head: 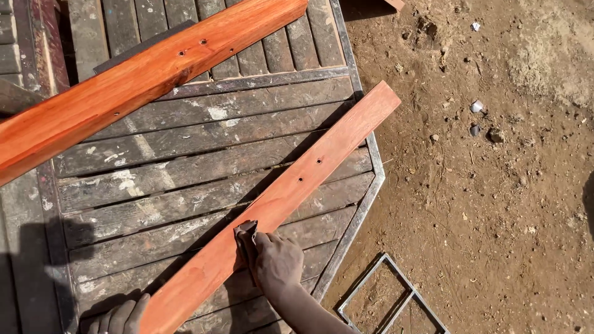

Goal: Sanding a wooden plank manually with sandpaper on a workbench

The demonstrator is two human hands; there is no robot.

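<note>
Our right hand [276, 260] at 6 o'clock presses a small dark rag or sanding pad [244, 230] flat on the reddish wooden slat [272, 207], fingers curled narrow over the pad, gripping it against the wood. The slat runs diagonally from 7 to 1 o'clock across the weathered grey slatted tabletop [185, 154], its upper end overhanging the metal table frame [376, 162]. Two small drilled holes [309, 170] show mid-slat, above the hand. Our left hand [120, 316] sits at 7 o'clock at the frame's bottom edge, just beside the slat's lower end; only fingertips show, loosely spread, cannot tell whether they touch or hold the wood. A second, wider reddish board [142, 74] lies at 10 to 12 o'clock, well apart from the first, also with two holes, resting over a dark flat bar [139, 46]. At 5 o'clock a rectangular metal frame [390, 297] lies on the bare dirt ground [495, 185]. Small pale scraps [476, 106] on the dirt at 2 o'clock. No labels or packages legible.
</note>
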